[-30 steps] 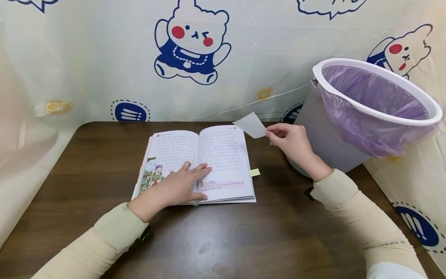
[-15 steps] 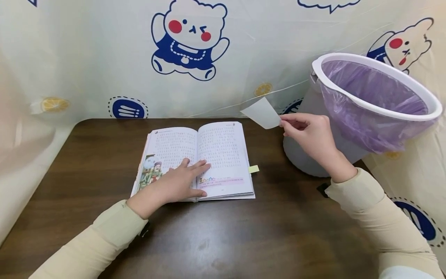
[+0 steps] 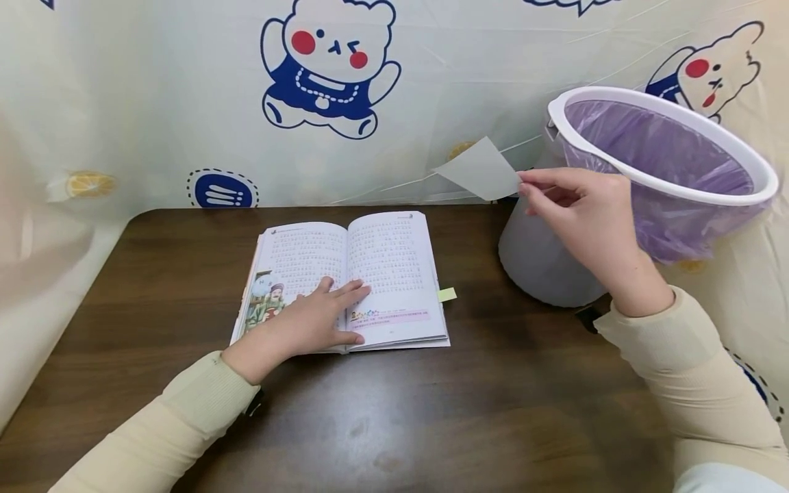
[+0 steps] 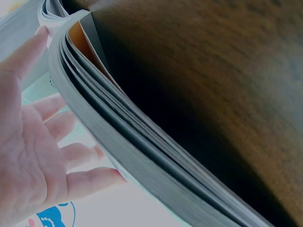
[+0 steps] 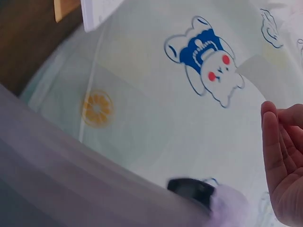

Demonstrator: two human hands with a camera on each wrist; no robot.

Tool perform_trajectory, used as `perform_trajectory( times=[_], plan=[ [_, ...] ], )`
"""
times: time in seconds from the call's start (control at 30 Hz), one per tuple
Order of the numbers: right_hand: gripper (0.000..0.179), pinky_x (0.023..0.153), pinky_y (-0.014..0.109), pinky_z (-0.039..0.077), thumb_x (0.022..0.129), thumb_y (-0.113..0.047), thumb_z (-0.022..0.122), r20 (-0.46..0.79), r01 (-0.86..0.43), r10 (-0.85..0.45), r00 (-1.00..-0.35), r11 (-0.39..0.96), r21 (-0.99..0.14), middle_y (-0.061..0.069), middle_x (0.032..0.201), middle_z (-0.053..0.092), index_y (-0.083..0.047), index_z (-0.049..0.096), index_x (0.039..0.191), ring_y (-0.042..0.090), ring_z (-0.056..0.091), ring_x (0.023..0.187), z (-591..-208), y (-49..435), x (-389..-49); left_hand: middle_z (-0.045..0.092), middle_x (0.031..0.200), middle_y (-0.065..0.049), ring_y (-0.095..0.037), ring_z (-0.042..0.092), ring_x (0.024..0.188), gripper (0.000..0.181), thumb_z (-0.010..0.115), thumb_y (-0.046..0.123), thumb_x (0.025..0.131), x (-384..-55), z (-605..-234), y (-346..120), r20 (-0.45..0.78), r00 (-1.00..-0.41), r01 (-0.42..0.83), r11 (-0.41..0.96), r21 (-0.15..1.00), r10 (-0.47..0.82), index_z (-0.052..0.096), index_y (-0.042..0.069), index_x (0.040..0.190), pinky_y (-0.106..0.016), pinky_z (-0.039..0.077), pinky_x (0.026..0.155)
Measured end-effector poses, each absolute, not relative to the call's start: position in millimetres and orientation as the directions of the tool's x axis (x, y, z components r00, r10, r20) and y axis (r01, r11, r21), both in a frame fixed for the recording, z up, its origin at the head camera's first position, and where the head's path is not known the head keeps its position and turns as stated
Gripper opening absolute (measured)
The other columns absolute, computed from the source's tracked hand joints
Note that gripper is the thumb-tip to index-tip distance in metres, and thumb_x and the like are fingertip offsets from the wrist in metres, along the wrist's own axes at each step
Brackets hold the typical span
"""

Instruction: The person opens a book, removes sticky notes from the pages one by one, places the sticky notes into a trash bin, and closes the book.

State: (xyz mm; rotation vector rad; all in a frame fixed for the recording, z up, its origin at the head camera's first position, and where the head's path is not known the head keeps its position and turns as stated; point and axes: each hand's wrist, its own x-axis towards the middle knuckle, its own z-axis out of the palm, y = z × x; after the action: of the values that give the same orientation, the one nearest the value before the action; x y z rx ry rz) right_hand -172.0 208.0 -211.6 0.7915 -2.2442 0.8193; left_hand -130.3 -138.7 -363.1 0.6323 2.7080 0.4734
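An open book (image 3: 394, 257) with printed pages lies on the brown table. My left hand (image 3: 305, 318) rests across its lower middle, fingers spread over the fold; the left wrist view shows the palm and the thick page edges (image 4: 123, 151). A yellow-green paper tab (image 3: 447, 294) sticks out at the book's right side. Up and to the right, my right hand (image 3: 594, 219) pinches a small whitish slip of paper (image 3: 479, 171) by one corner between thumb and fingertips. In the right wrist view the slip (image 5: 262, 78) extends beyond the fingertips, against the curtain.
On the right a grey bin (image 3: 539, 260) leans tilted, with a white rim (image 3: 653, 181) and a purple bag (image 3: 666, 147) lining it. My right hand overlaps its front in the head view. Behind the table (image 3: 370, 424) hangs a curtain (image 3: 185, 103) with printed bears.
My right hand has carried the slip of paper up and to the right, away from the book and in front of the bin. The left hand has stayed on the book.
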Motion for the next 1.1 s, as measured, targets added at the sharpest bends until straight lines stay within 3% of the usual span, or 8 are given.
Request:
perform_trajectory(
  times=[0.1,0.27,0.33,0.57,0.73,0.9,1.1],
  plan=[
    [0.015,0.064,0.006,0.045,0.088,0.005,0.076,0.694,-0.662,-0.288,-0.66,0.659,-0.357,0.008,0.078,0.076,0.003,0.08,0.103,-0.015,0.06,0.064,-197.5,212.8,-166.3,0.032,0.166,-0.007,-0.055,0.027,0.145,0.082,0.077,0.044,0.092,-130.6,-362.8,-139.2,-0.228,-0.85,0.37,0.846,0.383,0.475,0.04,0.017,0.159,-0.079,0.035,0.096],
    [0.015,0.066,0.005,0.046,0.09,-0.002,0.076,0.67,-0.575,-0.197,-0.716,0.71,-0.407,-0.029,0.078,0.066,0.0,0.081,0.105,-0.014,0.061,0.063,-176.2,225.9,-159.0,0.032,0.165,-0.007,-0.055,0.028,0.144,0.081,0.077,0.044,0.092,-130.7,-363.4,-140.7,-0.215,-0.851,0.379,0.844,0.38,0.479,0.04,0.016,0.159,-0.078,0.037,0.095],
    [0.016,0.067,0.004,0.046,0.091,-0.004,0.076,0.658,-0.542,-0.162,-0.735,0.723,-0.428,-0.036,0.076,0.061,0.001,0.08,0.106,-0.014,0.061,0.062,-170.2,232.3,-157.2,0.033,0.165,-0.007,-0.055,0.028,0.144,0.081,0.077,0.043,0.092,-130.5,-363.8,-141.0,-0.212,-0.851,0.382,0.843,0.38,0.481,0.04,0.016,0.159,-0.077,0.038,0.095],
    [0.016,0.066,0.005,0.047,0.093,-0.002,0.072,0.641,-0.508,-0.062,-0.765,0.671,-0.541,-0.027,0.08,0.069,0.001,0.079,0.107,-0.007,0.062,0.06,-154.1,256.9,-159.2,0.033,0.165,-0.008,-0.053,0.031,0.143,0.081,0.077,0.043,0.092,-130.1,-363.2,-141.0,-0.212,-0.848,0.386,0.84,0.382,0.486,0.041,0.015,0.159,-0.074,0.042,0.095],
    [0.017,0.064,0.007,0.047,0.095,-0.005,0.071,0.596,-0.438,0.042,-0.802,0.638,-0.634,-0.02,0.08,0.071,-0.005,0.079,0.11,-0.003,0.062,0.06,-146.0,274.7,-161.3,0.033,0.165,-0.008,-0.054,0.03,0.143,0.08,0.076,0.043,0.093,-129.9,-362.1,-140.9,-0.213,-0.848,0.384,0.839,0.386,0.486,0.041,0.015,0.159,-0.074,0.041,0.095],
    [0.023,0.061,0.008,0.048,0.094,-0.001,0.068,0.568,-0.411,0.114,-0.815,0.577,-0.706,-0.019,0.081,0.073,-0.021,0.08,0.098,-0.004,0.062,0.055,-145.9,295.1,-166.8,0.033,0.165,-0.008,-0.054,0.03,0.143,0.08,0.076,0.043,0.093,-129.8,-362.5,-140.5,-0.211,-0.848,0.384,0.837,0.39,0.487,0.04,0.016,0.159,-0.074,0.041,0.095],
    [0.023,0.057,0.007,0.046,0.094,-0.001,0.066,0.552,-0.383,0.155,-0.819,0.57,-0.727,-0.021,0.076,0.072,-0.021,0.079,0.095,-0.005,0.06,0.051,-151.1,317.9,-173.1,0.033,0.165,-0.009,-0.054,0.029,0.144,0.08,0.076,0.043,0.093,-129.7,-363.3,-140.5,-0.211,-0.843,0.386,0.83,0.402,0.494,0.041,0.015,0.159,-0.075,0.04,0.097]
  ],
)
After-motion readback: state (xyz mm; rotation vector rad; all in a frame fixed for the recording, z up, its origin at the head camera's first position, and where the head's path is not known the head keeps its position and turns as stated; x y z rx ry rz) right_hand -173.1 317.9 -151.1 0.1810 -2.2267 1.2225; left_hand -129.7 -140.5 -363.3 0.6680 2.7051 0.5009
